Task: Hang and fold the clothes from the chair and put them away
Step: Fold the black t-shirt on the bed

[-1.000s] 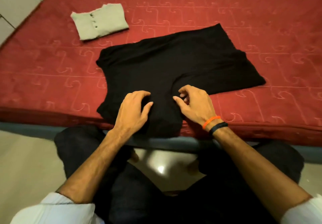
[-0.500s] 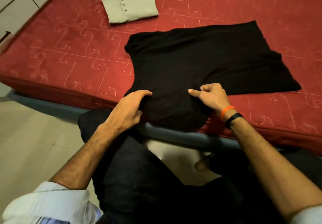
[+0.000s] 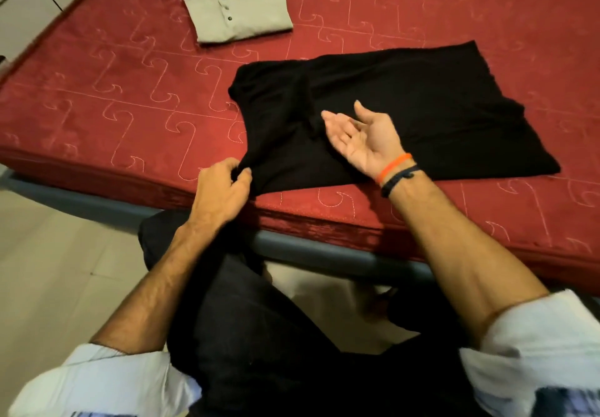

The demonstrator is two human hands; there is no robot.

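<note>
- Left hand: fingers and thumb curled round the near left corner of the black garment, gripping the fabric at the front edge of the mattress.
- Right hand: palm turned up, fingers straight and spread, grasping nothing. It sits over the middle of the black garment; whether it touches the cloth cannot be told.
- Right wrist: an orange band and, just beside it toward the forearm, a dark band.
- Black garment: spread mostly flat on the mattress, with a raised fold running from its far left part toward the right hand's fingertips. Its near edge lies close to the mattress edge.
- Folded grey shirt: lies flat on the mattress, well apart from the black garment, toward the far left. A button placket faces up.
- Mattress: red, with a stitched curl pattern, on a dark bed frame.
- Both sleeves are pale and rolled above the forearms; dark trousers fill the lower middle of the view.
</note>
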